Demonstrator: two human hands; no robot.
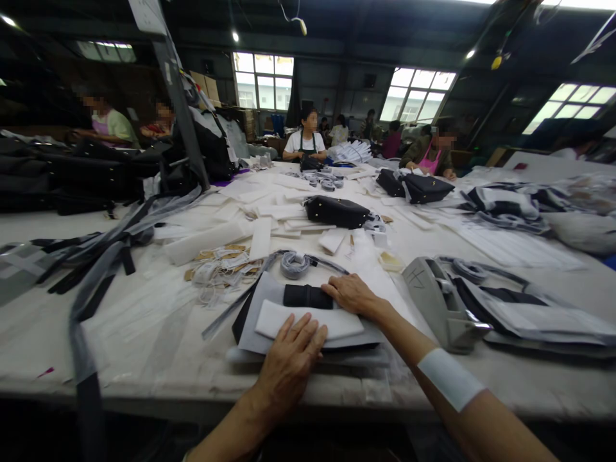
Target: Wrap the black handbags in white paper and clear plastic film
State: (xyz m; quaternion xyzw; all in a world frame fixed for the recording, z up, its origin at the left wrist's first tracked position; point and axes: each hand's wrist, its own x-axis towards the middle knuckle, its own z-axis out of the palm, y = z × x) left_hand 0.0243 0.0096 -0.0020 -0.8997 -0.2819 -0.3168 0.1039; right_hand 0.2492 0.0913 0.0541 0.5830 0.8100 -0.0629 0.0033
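A black handbag [243, 316] lies flat before me, mostly covered by a thin whitish sheet [265, 290]. Across it rests a white foam strip [337, 323]. My left hand [297, 351] lies on the strip's lower edge with its fingers stretched out. Just above the strip is a black flap or strap piece [303, 296], and my right hand [351, 294] touches its right end with bent fingers. Whether the right fingers grip it is hard to see. A coiled, plastic-wrapped strap [294, 264] sits at the bag's top, beside the wrapped handle.
A grey tape dispenser [433, 305] stands to the right, beside another wrapped bag [543, 314]. Paper tags with strings [224, 266] lie at left, near long wrapped straps [110, 256]. Foam pieces and a black bag [337, 212] are farther back. Several co-workers sit around the table.
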